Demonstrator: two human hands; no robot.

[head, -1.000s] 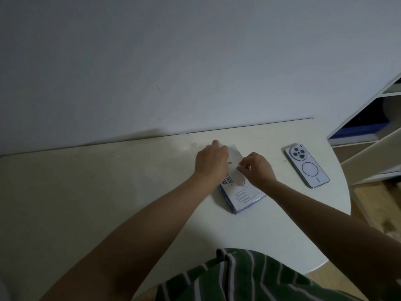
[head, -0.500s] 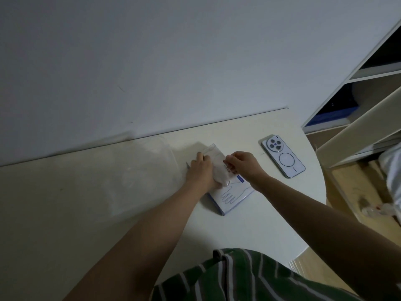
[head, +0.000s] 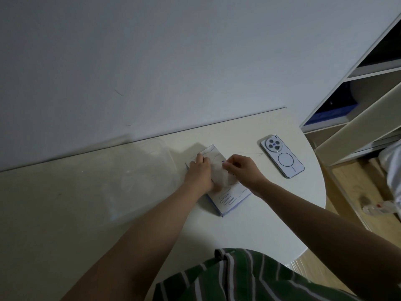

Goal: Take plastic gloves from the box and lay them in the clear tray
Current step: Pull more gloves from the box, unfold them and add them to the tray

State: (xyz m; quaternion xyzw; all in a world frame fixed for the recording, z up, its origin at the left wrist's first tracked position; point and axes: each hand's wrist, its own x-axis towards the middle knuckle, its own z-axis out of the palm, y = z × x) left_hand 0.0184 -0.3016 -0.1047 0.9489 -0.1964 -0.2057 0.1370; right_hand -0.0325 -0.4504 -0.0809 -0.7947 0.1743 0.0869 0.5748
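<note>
Your left hand (head: pixel 198 173) lies on the box (head: pixel 232 197) and holds it down, with the fingers bent over its far side. Your right hand (head: pixel 241 168) pinches a thin plastic glove (head: pixel 219 175) that sticks up out of the box. The box sits on the table (head: pixel 249 227), just beside the clear tray (head: pixel 171 162) on its left. A phone (head: pixel 282 156) lies near, on the right.
</note>
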